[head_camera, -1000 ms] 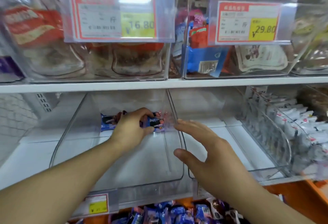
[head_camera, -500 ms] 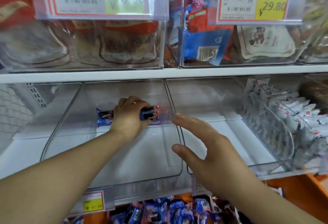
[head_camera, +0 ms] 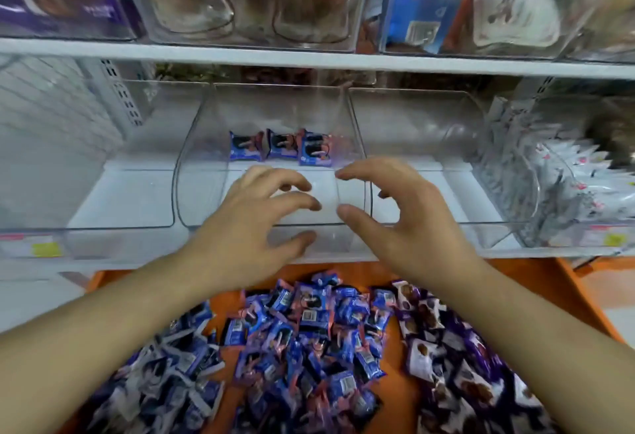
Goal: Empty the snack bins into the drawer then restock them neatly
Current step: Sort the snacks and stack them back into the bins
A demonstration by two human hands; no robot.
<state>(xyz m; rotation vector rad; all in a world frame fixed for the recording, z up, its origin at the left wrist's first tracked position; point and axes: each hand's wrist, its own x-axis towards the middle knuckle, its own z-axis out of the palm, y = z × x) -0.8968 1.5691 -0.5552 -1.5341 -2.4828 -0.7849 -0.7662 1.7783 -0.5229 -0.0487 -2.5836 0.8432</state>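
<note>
Fingers (head_camera: pixel 292 189) of the left hand (head_camera: pixel 254 224) and of the right hand (head_camera: pixel 405 224) are spread and loosely curled with nothing held, both hovering over the front lip of the clear middle bin (head_camera: pixel 271 158), apparently free to fetch more stock. Three blue snack packets (head_camera: pixel 280 145) stand upright side by side against that bin's back wall, seemingly the start of a neat row, while its remaining floor is bare. Below the shelf, the orange drawer (head_camera: pixel 536 299) holds the emptied blue packs (head_camera: pixel 309 337) in a loose heap, with purple packs (head_camera: pixel 457 358) beside them, so restocking appears barely begun.
</note>
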